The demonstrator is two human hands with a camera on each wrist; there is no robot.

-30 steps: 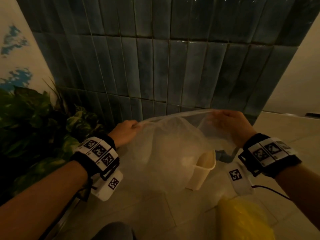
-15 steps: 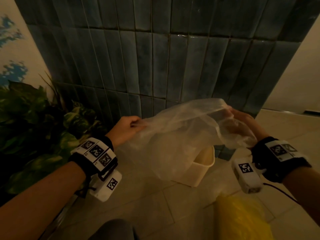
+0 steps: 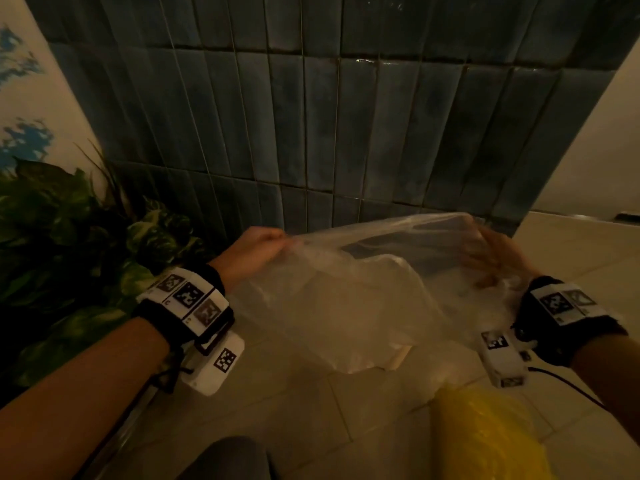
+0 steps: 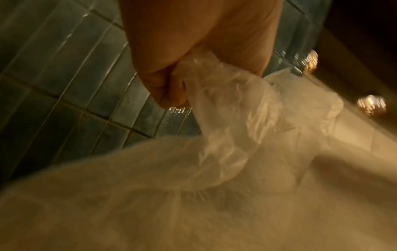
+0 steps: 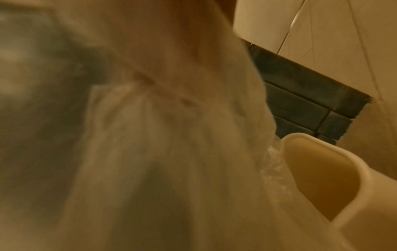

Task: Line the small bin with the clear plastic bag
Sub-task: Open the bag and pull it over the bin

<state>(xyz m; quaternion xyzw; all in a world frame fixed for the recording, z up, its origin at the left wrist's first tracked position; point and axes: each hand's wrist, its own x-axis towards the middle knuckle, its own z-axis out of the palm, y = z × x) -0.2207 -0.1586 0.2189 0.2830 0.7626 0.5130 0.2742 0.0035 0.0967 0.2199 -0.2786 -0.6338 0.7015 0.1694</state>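
Note:
The clear plastic bag [image 3: 346,299] hangs stretched between both hands, its mouth gaping toward the tiled wall. My left hand [image 3: 263,245] grips the bag's left edge; in the left wrist view the fingers [image 4: 165,88] curl round bunched plastic [image 4: 227,115]. My right hand [image 3: 491,259] holds the right edge with film draped over it down to the wrist. The small cream bin [image 3: 401,356] stands on the floor beneath the bag, nearly all hidden by it. In the right wrist view the bin's rim [image 5: 326,149] shows beside the blurred bag [image 5: 171,135].
A yellow plastic bag [image 3: 485,434] lies on the pale floor tiles at the lower right. A leafy plant [image 3: 69,258] fills the left side. The blue-tiled wall [image 3: 311,133] rises just behind the bin. A dark knee [image 3: 225,459] shows at the bottom.
My right hand has slipped from pinching the rim to being covered by the film. The bag's mouth has widened, and the bag now hides most of the bin.

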